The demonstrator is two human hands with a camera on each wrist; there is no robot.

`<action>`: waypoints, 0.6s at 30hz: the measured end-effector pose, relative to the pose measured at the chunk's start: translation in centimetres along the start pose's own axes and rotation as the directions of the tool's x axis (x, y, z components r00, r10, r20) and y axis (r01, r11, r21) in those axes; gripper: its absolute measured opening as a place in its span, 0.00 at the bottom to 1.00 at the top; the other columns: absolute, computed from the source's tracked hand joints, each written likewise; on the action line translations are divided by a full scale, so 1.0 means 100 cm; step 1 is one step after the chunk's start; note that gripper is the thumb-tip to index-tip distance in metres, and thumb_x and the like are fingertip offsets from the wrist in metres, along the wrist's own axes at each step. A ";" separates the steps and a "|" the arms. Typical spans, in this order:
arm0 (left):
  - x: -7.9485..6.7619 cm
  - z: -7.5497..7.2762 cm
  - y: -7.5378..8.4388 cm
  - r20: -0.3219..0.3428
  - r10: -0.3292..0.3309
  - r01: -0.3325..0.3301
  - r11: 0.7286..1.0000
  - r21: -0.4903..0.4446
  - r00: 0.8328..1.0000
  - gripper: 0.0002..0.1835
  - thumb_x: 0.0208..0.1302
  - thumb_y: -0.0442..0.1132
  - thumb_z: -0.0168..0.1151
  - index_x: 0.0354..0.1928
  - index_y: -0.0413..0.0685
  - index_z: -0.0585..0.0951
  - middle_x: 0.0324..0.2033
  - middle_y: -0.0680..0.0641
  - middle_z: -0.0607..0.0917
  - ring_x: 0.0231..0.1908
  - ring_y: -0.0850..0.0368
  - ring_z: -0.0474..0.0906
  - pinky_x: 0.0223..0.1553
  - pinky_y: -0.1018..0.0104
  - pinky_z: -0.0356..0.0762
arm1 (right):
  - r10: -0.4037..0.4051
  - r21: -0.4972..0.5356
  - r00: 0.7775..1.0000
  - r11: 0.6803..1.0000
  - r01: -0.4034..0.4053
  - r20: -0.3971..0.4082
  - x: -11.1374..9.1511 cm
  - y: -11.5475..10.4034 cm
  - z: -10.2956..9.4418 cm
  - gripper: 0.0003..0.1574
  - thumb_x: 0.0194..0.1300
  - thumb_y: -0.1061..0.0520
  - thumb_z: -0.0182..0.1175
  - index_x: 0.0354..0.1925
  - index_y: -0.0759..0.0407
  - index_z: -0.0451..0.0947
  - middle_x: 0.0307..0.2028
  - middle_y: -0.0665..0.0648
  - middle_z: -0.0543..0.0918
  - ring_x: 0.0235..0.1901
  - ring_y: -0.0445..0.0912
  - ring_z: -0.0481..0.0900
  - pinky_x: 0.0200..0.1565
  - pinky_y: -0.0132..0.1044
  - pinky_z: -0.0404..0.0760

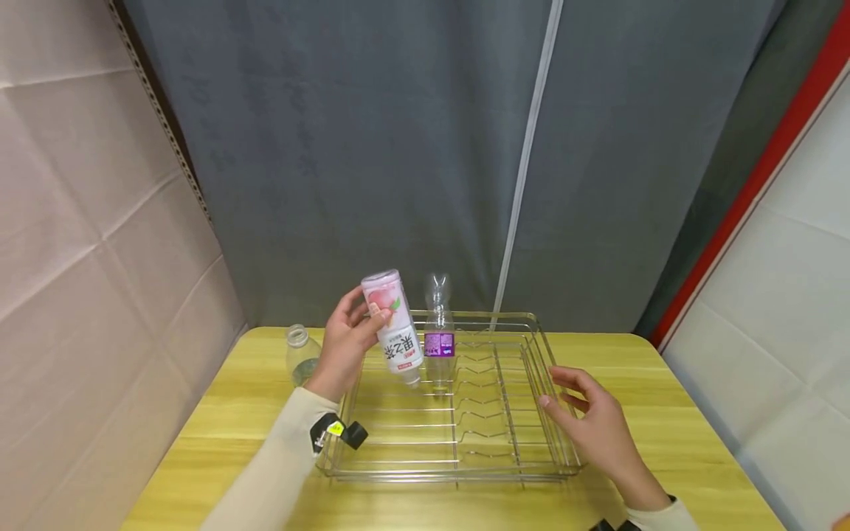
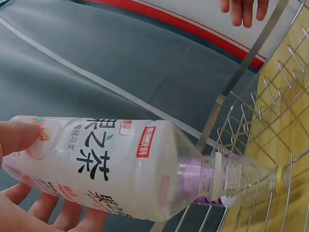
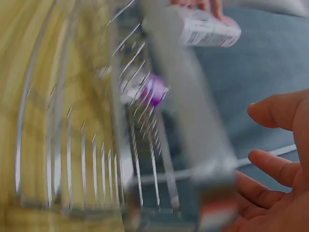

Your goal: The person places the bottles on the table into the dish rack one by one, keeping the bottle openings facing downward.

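Observation:
My left hand (image 1: pixel 341 343) grips a plastic drink bottle (image 1: pixel 395 324) with a pink and white label. The bottle is tilted, its mouth pointing down over the left part of a metal wire dish rack (image 1: pixel 425 479). Its neck (image 2: pixel 224 176) is uncapped in the left wrist view. Beside it, a clear bottle with a purple label (image 1: pixel 439 344) stands upside down in the rack. My right hand (image 1: pixel 594 420) hovers by the rack's right side, fingers apart, holding nothing. Whether it touches the rim cannot be told.
A clear uncapped bottle (image 1: pixel 302 354) stands on the wooden table (image 1: pixel 226 435) left of the rack, partly behind my left hand. A grey curtain (image 1: pixel 372 147) hangs behind the table. Pale walls flank both sides. A blurred metal bar (image 3: pixel 188 96) crosses the right wrist view.

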State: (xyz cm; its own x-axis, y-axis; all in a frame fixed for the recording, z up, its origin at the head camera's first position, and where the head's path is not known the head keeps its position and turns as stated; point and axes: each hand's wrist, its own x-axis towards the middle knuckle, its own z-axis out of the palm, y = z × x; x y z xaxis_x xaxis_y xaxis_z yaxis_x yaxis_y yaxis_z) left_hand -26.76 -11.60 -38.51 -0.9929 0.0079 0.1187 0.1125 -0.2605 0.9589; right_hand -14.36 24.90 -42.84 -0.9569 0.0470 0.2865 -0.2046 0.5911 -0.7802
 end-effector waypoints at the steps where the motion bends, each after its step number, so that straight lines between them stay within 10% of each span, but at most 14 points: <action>1: 0.003 0.000 -0.002 0.001 -0.008 0.008 1.000 0.011 1.000 0.37 0.69 0.32 0.69 0.77 0.55 0.67 0.66 0.41 0.80 0.51 0.56 0.85 0.52 0.62 0.88 | -0.007 -0.037 1.000 0.999 0.007 -0.014 -0.001 0.003 0.000 0.30 0.73 0.49 0.69 0.68 0.57 0.76 0.65 0.59 0.82 0.62 0.53 0.81 0.59 0.46 0.88; 7: 0.024 0.001 -0.013 0.008 -0.049 0.048 0.995 0.082 0.999 0.36 0.69 0.36 0.71 0.76 0.50 0.68 0.68 0.41 0.80 0.52 0.55 0.85 0.57 0.57 0.86 | -0.016 -0.132 1.000 0.991 0.012 -0.027 -0.001 0.020 -0.002 0.29 0.73 0.51 0.69 0.67 0.60 0.77 0.63 0.61 0.81 0.63 0.62 0.80 0.60 0.60 0.84; 18: 0.049 0.001 -0.037 -0.004 -0.104 0.103 0.977 0.187 0.995 0.36 0.69 0.37 0.71 0.76 0.46 0.68 0.71 0.39 0.77 0.66 0.42 0.78 0.68 0.46 0.79 | 0.126 -0.098 0.990 0.988 -0.120 0.059 -0.001 0.036 -0.005 0.39 0.78 0.47 0.63 0.76 0.63 0.65 0.69 0.69 0.77 0.65 0.63 0.78 0.57 0.53 0.88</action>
State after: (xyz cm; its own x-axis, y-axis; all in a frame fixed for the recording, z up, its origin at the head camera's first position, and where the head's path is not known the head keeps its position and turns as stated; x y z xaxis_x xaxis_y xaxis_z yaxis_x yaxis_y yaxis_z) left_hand -32.04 -10.54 -41.42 -0.9994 0.0310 0.0167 0.0144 -0.0728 0.9972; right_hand -14.92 27.41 -45.39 -0.9855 0.0736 0.1530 -0.0675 0.6569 -0.7509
